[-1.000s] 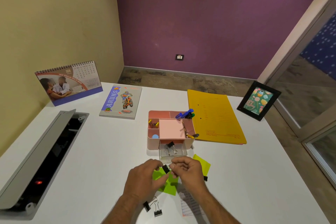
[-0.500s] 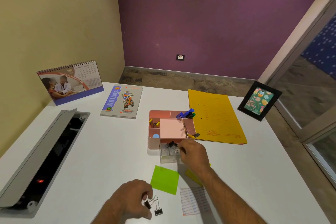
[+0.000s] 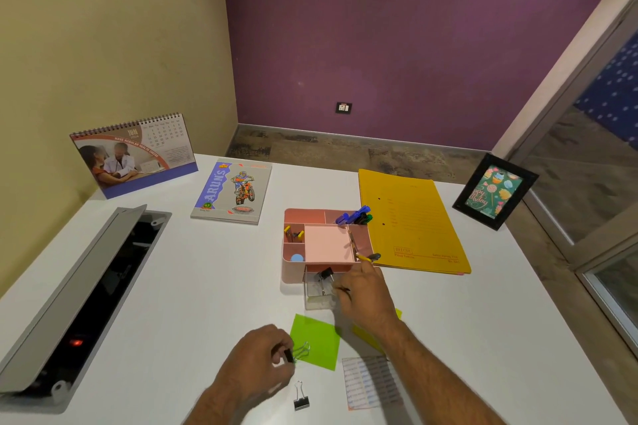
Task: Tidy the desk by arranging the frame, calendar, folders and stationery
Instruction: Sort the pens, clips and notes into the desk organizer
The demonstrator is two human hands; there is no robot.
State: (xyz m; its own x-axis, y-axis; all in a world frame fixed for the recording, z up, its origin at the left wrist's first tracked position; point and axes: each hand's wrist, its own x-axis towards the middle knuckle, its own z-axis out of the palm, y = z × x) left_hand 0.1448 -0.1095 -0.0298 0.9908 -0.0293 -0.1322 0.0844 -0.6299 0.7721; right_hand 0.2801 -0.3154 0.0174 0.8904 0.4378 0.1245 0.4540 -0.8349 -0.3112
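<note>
My left hand [image 3: 259, 360] pinches a black binder clip [image 3: 295, 354] at the left edge of a green sticky note [image 3: 317, 343]. A second binder clip [image 3: 301, 399] lies loose on the white desk [image 3: 207, 304] just below it. My right hand [image 3: 367, 298] has its fingertips at the clear pulled-out drawer [image 3: 316, 298] of the pink organizer [image 3: 326, 243], where another clip [image 3: 325, 275] lies. I cannot see whether those fingers hold anything. The calendar [image 3: 134, 155] stands far left, the yellow folders [image 3: 411, 221] and photo frame [image 3: 494, 191] lie far right.
A notebook [image 3: 231, 191] lies flat beside the calendar. An open cable hatch [image 3: 86, 293] with a raised grey lid runs along the desk's left side. A printed label sheet [image 3: 369, 383] and a yellow-green note [image 3: 367, 335] lie under my right forearm. Pens stick out of the organizer.
My hands separated from above the green note. The right one reached up to the organizer's drawer; the left one dropped to the loose clips and lifted one toward the note.
</note>
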